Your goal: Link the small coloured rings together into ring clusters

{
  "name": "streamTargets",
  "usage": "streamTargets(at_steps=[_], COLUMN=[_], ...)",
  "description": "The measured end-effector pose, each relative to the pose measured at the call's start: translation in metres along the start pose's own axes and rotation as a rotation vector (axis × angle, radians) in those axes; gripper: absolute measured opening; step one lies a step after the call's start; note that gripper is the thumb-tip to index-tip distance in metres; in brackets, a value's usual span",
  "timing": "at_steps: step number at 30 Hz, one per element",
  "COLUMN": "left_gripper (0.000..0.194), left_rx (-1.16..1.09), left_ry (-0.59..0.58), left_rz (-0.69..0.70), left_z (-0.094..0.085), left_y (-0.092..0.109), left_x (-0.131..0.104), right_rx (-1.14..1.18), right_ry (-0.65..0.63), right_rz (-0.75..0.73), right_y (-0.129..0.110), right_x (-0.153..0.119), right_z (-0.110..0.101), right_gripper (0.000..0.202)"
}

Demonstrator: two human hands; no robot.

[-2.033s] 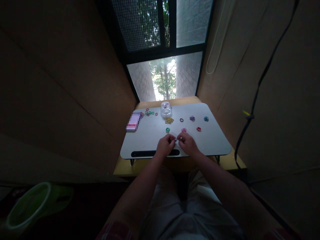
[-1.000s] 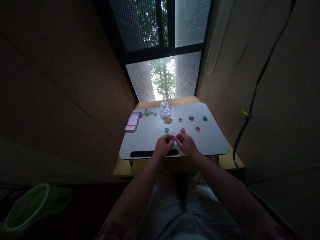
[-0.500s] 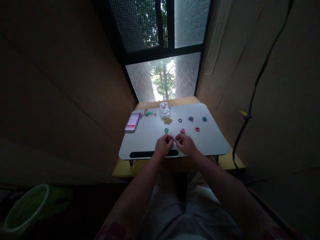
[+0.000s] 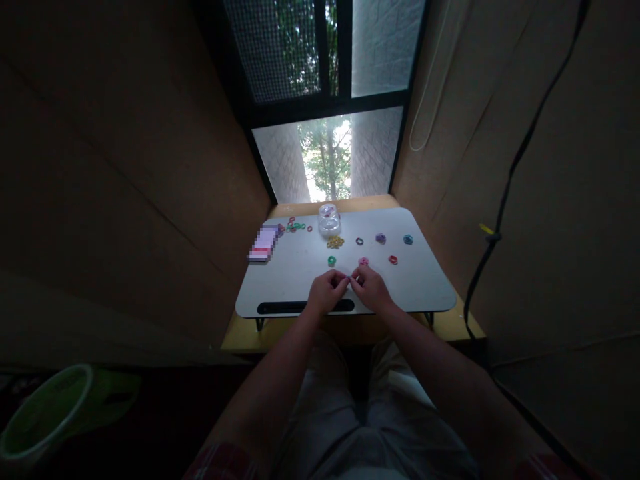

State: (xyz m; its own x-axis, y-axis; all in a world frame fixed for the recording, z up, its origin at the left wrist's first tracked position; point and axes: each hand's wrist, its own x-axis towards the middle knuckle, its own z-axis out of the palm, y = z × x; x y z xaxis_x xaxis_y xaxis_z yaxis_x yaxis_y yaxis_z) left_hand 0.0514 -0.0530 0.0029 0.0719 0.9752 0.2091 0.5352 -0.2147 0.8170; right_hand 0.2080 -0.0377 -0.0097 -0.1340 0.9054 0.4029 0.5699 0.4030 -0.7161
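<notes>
My left hand (image 4: 325, 293) and my right hand (image 4: 371, 289) meet fingertip to fingertip over the near middle of a white lap desk (image 4: 280, 280). Between the fingertips both hands pinch a tiny ring (image 4: 349, 279), too small to tell its colour. Just beyond them lie a green ring (image 4: 331, 261) and a pink ring (image 4: 363, 261). Farther back are a red ring (image 4: 393, 259), a dark ring (image 4: 359, 241), a purple ring (image 4: 381, 238), a blue ring (image 4: 408, 239) and a yellow pile (image 4: 335, 242).
A clear jar (image 4: 329, 221) stands at the desk's back middle, with several loose rings (image 4: 296, 226) to its left. A blurred pink box (image 4: 263, 244) lies at the left edge. Cardboard walls close in both sides, a black cable (image 4: 505, 193) hangs right, a green bowl (image 4: 45, 420) sits lower left.
Both hands stay pinched together at the same spot on the desk with only slight finger shifts. The view has drifted a little. The rings on the desk have not moved.
</notes>
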Motion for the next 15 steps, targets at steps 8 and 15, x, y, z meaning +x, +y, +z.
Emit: streamTargets(at_steps=[8,15], left_gripper=[0.021,0.013], left_rx=[0.048,0.055], left_ry=[0.032,0.019], left_rz=[-0.013,0.013], left_z=[-0.0004,-0.0001], left_y=[-0.0008,0.0009], left_x=[0.0004,-0.0001], right_rx=[0.022,0.018], right_ry=[-0.025,-0.062], right_rz=[-0.009,-0.026], right_y=[-0.0015,-0.0067], right_x=[-0.0005,-0.0008], right_z=[-0.0010,-0.0045], right_gripper=[0.008,0.003])
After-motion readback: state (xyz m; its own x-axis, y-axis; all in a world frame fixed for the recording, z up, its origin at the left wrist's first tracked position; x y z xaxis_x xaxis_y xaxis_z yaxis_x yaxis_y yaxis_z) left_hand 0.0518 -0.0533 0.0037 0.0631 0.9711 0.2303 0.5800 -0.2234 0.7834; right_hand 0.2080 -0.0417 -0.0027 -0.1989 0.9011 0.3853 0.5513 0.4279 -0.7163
